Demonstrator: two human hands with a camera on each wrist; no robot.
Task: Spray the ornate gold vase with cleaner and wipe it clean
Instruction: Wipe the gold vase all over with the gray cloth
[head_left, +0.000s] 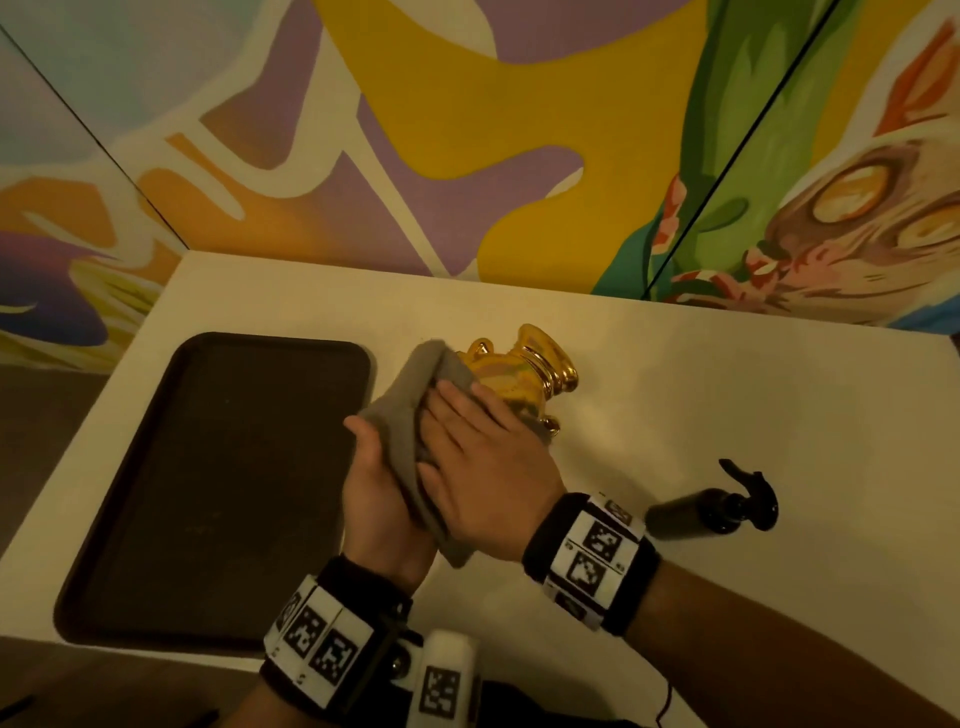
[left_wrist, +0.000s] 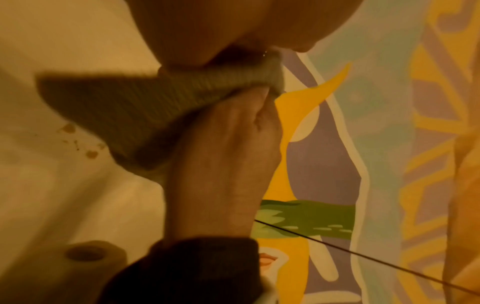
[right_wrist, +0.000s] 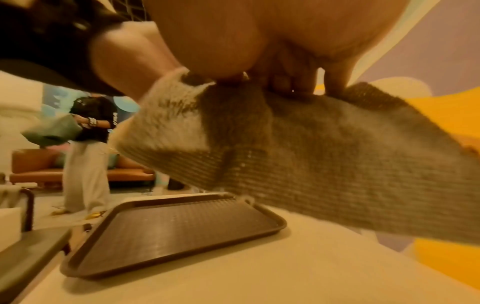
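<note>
Right hand (head_left: 480, 457) flat, pressing grey cloth (head_left: 410, 415) onto gold vase (head_left: 519, 371).

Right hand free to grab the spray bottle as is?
Probably not yet: the right hand lies flat on the cloth over the vase. The spray bottle lies unobstructed beside that wrist.

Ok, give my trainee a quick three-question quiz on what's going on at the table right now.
1. True or false: the spray bottle stands upright on the tray.
2. Multiple choice: where is the cloth? A) on the tray B) between the two hands, against the vase C) under the bottle
3. Short answer: which hand lies flat on top of the cloth?

Key:
1. False; it lies on its side on the table, right of the hands.
2. B
3. The right hand; the left hand holds the cloth from below.
</note>
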